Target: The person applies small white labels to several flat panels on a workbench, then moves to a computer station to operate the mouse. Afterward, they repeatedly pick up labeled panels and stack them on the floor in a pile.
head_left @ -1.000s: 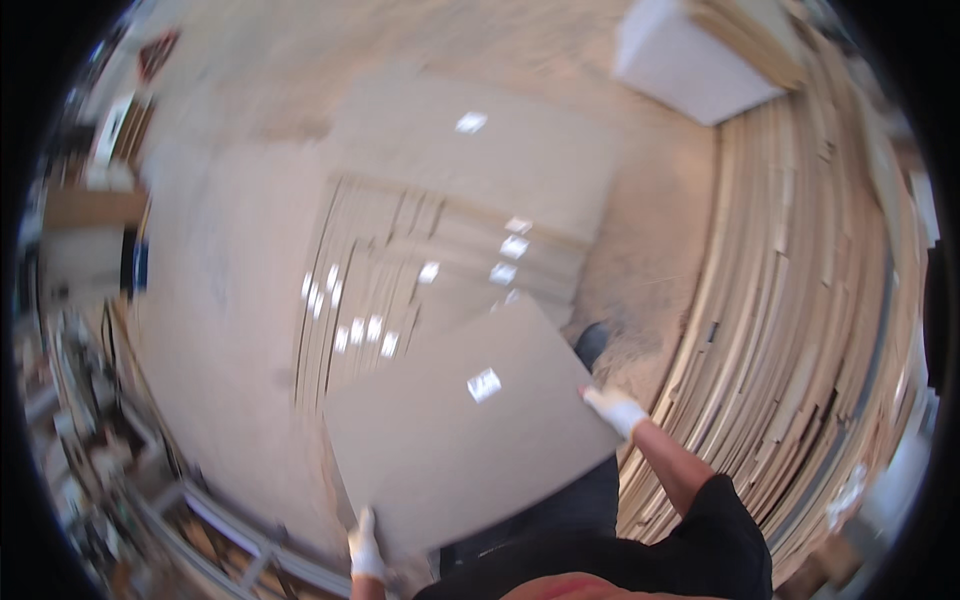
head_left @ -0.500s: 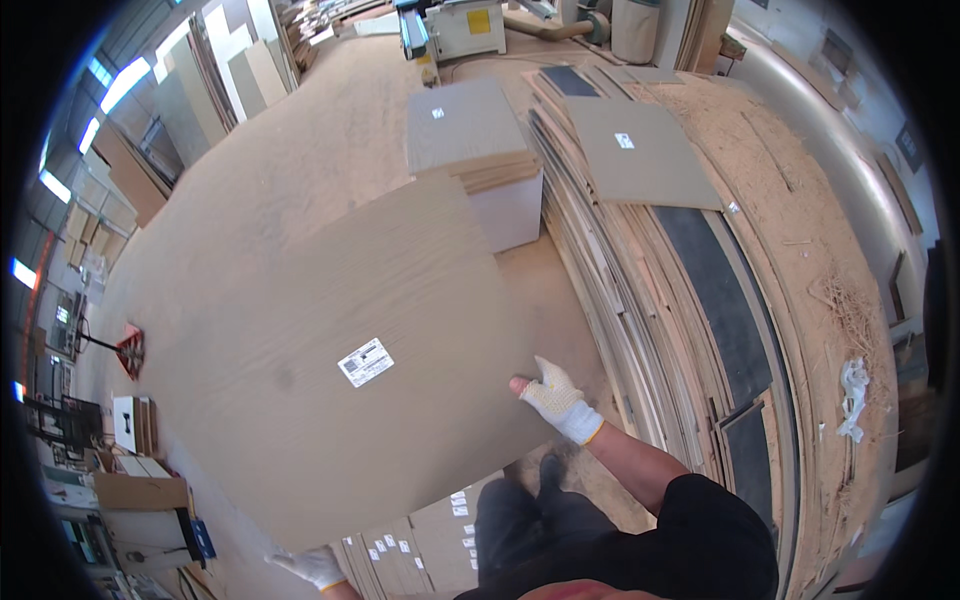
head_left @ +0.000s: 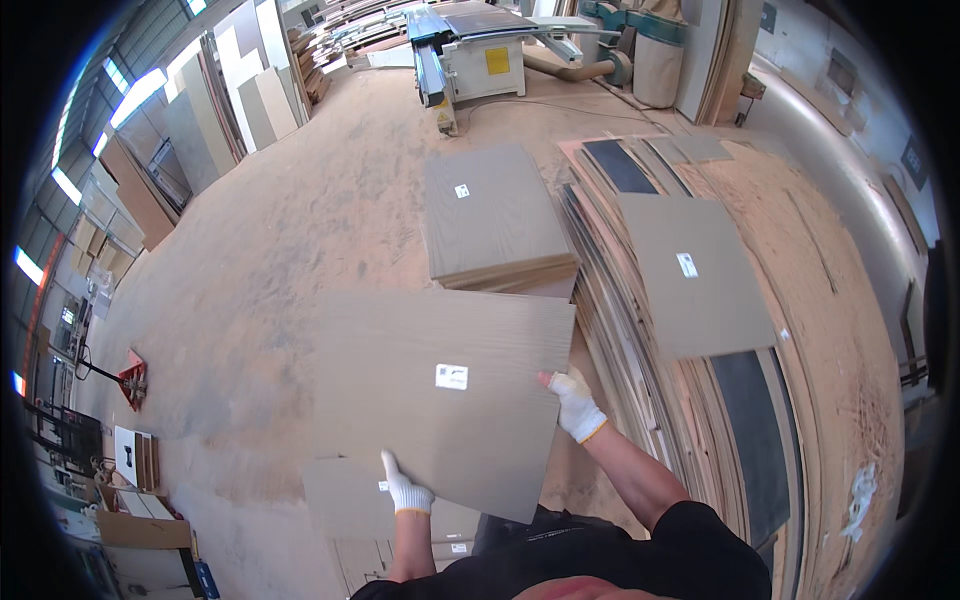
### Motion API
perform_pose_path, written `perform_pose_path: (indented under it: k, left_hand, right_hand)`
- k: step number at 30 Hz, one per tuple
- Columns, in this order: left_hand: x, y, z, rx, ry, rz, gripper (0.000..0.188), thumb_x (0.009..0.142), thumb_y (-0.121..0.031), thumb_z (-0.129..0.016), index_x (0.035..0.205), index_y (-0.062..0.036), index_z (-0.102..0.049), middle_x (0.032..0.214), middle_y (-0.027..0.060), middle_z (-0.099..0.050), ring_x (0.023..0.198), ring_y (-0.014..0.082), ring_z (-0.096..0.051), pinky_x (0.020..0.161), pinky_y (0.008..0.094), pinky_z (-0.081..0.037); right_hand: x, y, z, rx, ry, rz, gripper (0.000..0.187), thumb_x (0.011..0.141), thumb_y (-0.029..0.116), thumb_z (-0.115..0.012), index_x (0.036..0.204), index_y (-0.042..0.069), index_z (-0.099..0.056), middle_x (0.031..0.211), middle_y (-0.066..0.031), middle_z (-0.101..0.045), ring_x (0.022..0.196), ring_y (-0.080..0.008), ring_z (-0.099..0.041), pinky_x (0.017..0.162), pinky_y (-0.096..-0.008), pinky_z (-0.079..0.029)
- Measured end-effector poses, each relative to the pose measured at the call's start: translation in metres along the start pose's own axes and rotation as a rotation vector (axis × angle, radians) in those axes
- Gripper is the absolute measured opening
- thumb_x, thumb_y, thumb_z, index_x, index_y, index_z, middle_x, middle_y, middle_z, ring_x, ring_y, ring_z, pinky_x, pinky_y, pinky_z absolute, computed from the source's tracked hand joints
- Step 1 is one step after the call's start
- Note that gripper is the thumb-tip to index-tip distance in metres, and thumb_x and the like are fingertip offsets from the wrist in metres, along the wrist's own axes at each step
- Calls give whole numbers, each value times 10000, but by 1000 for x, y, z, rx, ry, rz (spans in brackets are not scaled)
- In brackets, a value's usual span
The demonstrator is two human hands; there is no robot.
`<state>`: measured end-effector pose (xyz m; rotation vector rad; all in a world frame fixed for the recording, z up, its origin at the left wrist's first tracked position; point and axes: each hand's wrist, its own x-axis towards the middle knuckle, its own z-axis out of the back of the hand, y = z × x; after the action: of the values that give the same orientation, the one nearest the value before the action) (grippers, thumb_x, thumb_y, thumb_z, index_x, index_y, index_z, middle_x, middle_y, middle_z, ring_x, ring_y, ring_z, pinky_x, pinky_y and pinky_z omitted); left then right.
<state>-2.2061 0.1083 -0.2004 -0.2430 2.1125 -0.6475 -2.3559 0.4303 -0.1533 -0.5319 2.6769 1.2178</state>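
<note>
A flat grey-brown wood-grain panel point(head_left: 410, 340) with a white label spans the space in front of me, tilted. My right hand point(head_left: 578, 408), in a white knit glove with the thumb tip bare, is closed on its right edge. On its near edge is my left hand point(head_left: 410, 496), gloved as well, thumb stretched along the top face and the other fingers hidden. Under the left hand's side lies another grey-brown panel point(head_left: 335, 500), partly covered. Just beyond the held panel stands a stack of similar panels point(head_left: 490, 205), the top one labelled.
Long strips and boards point(head_left: 640, 400) lie piled along my right, with a labelled panel point(head_left: 700, 280) on top. A sliding table saw point(head_left: 480, 65) stands far ahead. Sheets lean on the left wall point(head_left: 190, 125). A red pallet jack point(head_left: 132, 378) is at far left.
The held panel has swung round and looks smaller, farther from me. My left hand has moved rightward and inward along its near edge. The view has tipped up, showing more of the saw.
</note>
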Motion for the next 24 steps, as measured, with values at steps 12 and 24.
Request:
perform_pose_path:
  k: [12,24]
  left_hand:
    - [212,-50,-330,650,295,43,455,990,-361,-722,1272,-12,-642,1173,133,-717,963,276,-717,778,438,-614]
    - [316,-34,-240,1850,225,479,651,981,-594,-619,1053,52,-658,978,266,-709,834,385,-734,661,513,-611]
  right_hand:
    - [284,23,1,431,-508,278,422,949,268,-713,1313,77,-615,1287,-56,-651,1198,-241,-606,1062,-438,-482]
    - [117,2,69,-467,-46,-321,208,1016,232,-601,991,30,-646,888,-57,-699,705,-135,-602,640,-316,-499]
